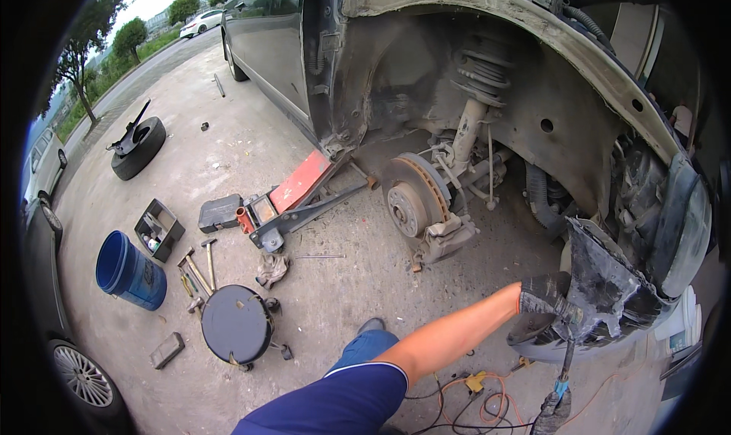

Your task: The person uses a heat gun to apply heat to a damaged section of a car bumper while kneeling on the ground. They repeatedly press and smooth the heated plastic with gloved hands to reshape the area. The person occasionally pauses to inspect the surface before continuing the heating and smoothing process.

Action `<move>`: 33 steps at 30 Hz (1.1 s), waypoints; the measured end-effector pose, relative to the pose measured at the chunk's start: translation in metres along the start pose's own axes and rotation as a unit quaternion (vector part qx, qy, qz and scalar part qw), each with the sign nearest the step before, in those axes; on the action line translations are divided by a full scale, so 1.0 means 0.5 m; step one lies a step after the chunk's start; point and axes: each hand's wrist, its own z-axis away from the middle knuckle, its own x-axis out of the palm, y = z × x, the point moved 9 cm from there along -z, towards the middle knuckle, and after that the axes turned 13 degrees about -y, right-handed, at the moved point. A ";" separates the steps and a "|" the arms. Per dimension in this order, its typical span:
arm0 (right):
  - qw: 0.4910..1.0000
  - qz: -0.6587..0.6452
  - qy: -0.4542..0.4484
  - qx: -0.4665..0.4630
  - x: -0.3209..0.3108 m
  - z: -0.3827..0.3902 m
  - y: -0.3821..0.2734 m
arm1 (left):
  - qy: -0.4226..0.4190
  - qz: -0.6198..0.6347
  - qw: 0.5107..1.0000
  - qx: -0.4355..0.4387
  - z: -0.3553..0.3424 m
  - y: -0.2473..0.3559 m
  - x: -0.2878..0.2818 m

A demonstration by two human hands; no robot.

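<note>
A dark, scuffed bumper end (601, 283) with pale scraped patches hangs at the car's front corner on the right. My left hand (542, 294), in a dark work glove, reaches across to it; its fingers are bent together by the tool's tip, and what they pinch is not clear. At the lower edge my right hand (551, 414), gloved too, is closed round a long thin tool (566, 363) with a blue part near the grip. The tool points up, its tip at the bumper's scraped face. Its exact kind does not show.
Left of the bumper are the bare brake disc (411, 199) and strut (468, 134). A red floor jack (301, 180) stands under the sill. Cables (487, 408) lie near my feet. Farther left are a wheeled stool (236, 325), hammers (209, 260), a blue bucket (133, 271) and a tyre (139, 149).
</note>
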 end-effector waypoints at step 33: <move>0.999 0.012 0.004 0.035 -0.001 -0.014 -0.027 | 0.021 0.028 0.995 -0.089 0.006 -0.063 -0.032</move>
